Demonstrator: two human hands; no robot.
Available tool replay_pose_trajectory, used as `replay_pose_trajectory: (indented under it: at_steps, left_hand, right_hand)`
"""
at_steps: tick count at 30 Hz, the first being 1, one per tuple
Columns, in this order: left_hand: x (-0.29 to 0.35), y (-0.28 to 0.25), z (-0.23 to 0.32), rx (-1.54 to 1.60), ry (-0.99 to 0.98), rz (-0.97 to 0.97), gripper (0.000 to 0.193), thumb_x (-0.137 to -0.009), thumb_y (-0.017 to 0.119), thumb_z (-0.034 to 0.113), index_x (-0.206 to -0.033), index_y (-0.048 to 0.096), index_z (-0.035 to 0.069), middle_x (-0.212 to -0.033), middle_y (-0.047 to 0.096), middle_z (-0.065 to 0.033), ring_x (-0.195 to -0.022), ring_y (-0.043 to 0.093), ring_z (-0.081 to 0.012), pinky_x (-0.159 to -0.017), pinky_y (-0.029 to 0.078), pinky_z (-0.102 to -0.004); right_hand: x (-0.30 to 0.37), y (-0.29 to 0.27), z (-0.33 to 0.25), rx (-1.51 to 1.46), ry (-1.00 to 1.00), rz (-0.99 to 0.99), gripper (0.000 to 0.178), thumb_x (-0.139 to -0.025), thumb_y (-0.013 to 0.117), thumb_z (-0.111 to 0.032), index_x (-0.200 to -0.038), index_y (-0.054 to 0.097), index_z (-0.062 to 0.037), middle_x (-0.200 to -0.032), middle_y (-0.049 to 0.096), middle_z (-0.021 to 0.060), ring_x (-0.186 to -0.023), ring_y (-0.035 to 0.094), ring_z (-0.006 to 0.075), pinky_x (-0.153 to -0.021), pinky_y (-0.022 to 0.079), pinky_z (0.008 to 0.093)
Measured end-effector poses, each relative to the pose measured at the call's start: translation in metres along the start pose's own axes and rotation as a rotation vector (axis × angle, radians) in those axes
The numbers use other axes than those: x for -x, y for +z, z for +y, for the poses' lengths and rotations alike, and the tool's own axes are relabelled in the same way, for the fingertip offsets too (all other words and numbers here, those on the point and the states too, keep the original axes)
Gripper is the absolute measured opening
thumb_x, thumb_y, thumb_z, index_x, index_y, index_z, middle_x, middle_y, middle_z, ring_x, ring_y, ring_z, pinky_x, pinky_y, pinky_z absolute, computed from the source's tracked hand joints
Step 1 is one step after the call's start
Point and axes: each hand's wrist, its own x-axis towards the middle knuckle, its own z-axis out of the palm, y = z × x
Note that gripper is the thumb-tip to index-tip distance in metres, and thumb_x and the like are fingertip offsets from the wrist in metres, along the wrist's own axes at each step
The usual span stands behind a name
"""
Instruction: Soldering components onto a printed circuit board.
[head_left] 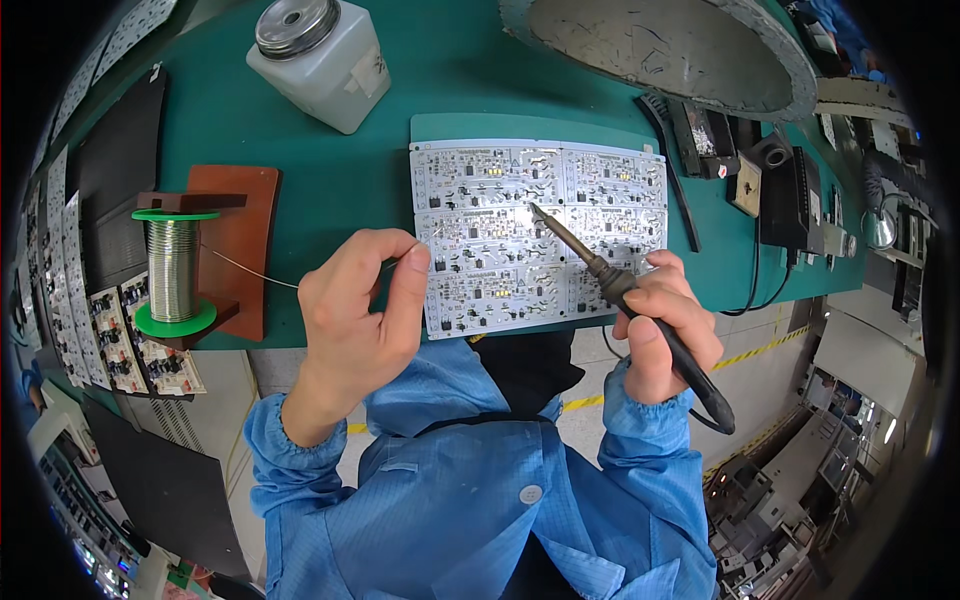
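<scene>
Blue sleeves lead up to both hands. Right hand point(660, 315) is closed around a soldering iron point(600, 275), which slants up and left from the fist, tip resting on the white circuit board point(540, 235). Left hand point(355, 310) pinches solder wire point(250, 270), just left of the tip, trailing left to its spool point(173, 265).

Your white circuit panel point(540, 235) carries dense grey tracing and lies on the green surface point(350, 160); your soldering iron point(640, 310) is black, your solder spool point(173, 265) green-flanged, silver-wound.
</scene>
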Motion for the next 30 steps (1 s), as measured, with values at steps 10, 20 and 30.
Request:
replay_pose_trajectory:
  at_steps: [10, 20, 30]
  left_hand:
    - [-0.001, 0.001, 0.000, -0.029, 0.048, -0.011, 0.005, -0.084, 0.066, -0.001, -0.086, 0.061, 0.000, -0.073, 0.063, -0.0097, -0.058, 0.060, -0.0191, -0.051, 0.044, -0.0280]
    - [-0.002, 0.002, -0.003, 0.035, 0.072, 0.007, 0.002, -0.089, 0.063, 0.000, -0.088, 0.062, -0.001, -0.063, 0.051, 0.0044, -0.049, 0.032, 0.0017, -0.043, 0.022, -0.0186]
    - [-0.010, -0.001, -0.002, -0.026, 0.113, 0.044, 0.010, -0.076, 0.068, -0.006, -0.082, 0.063, 0.000, -0.077, 0.062, -0.0096, -0.060, 0.060, -0.0190, -0.051, 0.045, -0.0275]
  right_hand:
    - [0.000, -0.001, 0.001, -0.042, 0.037, 0.031, 0.021, -0.080, 0.068, -0.021, -0.083, 0.067, 0.0000, -0.067, 0.062, 0.0097, -0.063, 0.059, 0.0220, -0.086, 0.045, 0.0469]
    - [-0.001, 0.000, -0.002, -0.045, 0.034, 0.059, 0.023, -0.081, 0.068, -0.022, -0.083, 0.066, 0.0001, -0.066, 0.061, 0.0094, -0.062, 0.058, 0.0221, -0.085, 0.046, 0.0464]
    - [-0.012, 0.014, -0.015, -0.091, -0.035, -0.034, 0.018, -0.078, 0.069, -0.018, -0.083, 0.067, -0.0013, -0.063, 0.060, 0.0079, -0.059, 0.055, 0.0219, -0.083, 0.046, 0.0456]
